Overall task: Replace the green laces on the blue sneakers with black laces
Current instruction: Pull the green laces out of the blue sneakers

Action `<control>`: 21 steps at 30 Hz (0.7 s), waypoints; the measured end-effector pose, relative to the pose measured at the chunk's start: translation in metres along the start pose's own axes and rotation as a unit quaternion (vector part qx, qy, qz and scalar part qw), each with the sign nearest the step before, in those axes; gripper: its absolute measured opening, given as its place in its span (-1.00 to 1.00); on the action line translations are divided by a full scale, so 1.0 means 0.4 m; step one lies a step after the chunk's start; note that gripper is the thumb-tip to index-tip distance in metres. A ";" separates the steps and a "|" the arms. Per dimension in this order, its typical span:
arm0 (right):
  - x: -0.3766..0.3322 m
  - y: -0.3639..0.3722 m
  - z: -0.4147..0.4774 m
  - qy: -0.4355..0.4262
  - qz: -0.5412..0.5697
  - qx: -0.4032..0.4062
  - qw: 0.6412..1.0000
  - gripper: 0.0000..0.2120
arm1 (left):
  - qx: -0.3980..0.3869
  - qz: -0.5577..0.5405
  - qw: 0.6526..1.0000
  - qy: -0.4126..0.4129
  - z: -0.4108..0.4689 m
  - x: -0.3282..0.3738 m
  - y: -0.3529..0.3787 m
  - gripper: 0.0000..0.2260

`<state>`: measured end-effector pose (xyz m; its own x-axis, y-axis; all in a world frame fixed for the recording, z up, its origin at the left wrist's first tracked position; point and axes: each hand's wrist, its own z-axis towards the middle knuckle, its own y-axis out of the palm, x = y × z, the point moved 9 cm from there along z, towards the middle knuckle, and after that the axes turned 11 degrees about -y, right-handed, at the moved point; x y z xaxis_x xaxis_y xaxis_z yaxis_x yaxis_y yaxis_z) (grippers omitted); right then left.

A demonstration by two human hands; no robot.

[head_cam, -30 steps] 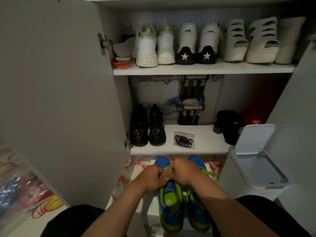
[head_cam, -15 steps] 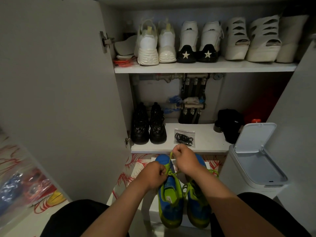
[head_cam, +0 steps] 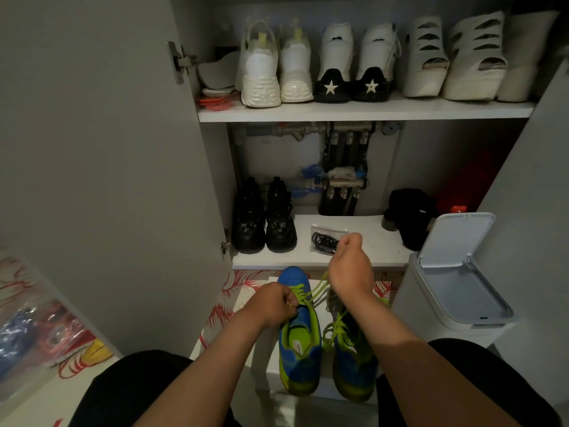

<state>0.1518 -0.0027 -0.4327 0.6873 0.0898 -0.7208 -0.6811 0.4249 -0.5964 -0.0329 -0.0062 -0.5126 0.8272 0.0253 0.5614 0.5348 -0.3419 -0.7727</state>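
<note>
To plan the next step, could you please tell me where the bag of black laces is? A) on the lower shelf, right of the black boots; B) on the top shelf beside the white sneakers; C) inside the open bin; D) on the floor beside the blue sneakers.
A: the bag of black laces lies on the lower shelf, just right of the black boots.

A home entryway: open shoe cabinet stocked with white sneakers, pipes behind.
</note>
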 end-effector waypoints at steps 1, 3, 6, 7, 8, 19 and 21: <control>0.003 -0.006 0.004 0.007 -0.004 0.003 1.000 -0.89 | -0.008 -0.003 1.000 -0.003 0.000 -0.001 0.002 -0.87; 0.019 0.014 0.008 0.025 -0.060 -0.068 0.996 -0.79 | -0.011 0.007 1.000 -0.004 0.002 -0.002 0.006 -0.91; 0.035 0.053 -0.009 0.020 -0.129 -0.163 0.978 -0.60 | 0.019 0.033 0.999 0.004 -0.003 0.006 -0.001 -0.76; 0.030 0.057 -0.013 0.012 -0.125 -0.165 0.978 -0.60 | 0.032 0.046 0.998 0.010 -0.006 0.012 -0.004 -0.71; 0.022 0.058 -0.014 -0.005 -0.118 -0.158 0.980 -0.63 | 0.043 0.062 0.997 0.019 -0.008 0.019 -0.006 -0.69; 0.014 0.170 -0.079 -0.090 -0.161 -0.388 0.903 -0.76 | 0.117 0.182 0.974 0.060 -0.009 0.061 -0.002 -0.87; 0.016 0.162 -0.075 -0.092 -0.174 -0.393 0.898 -0.82 | 0.120 0.178 0.975 0.063 -0.007 0.061 -0.001 -0.88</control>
<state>0.1045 -0.0014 -0.4864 0.8739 0.2530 -0.4150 -0.3351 -0.3047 -0.8916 -0.0134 -0.0082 -0.4976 0.9479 -0.1757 0.2657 0.2556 -0.0783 -0.9636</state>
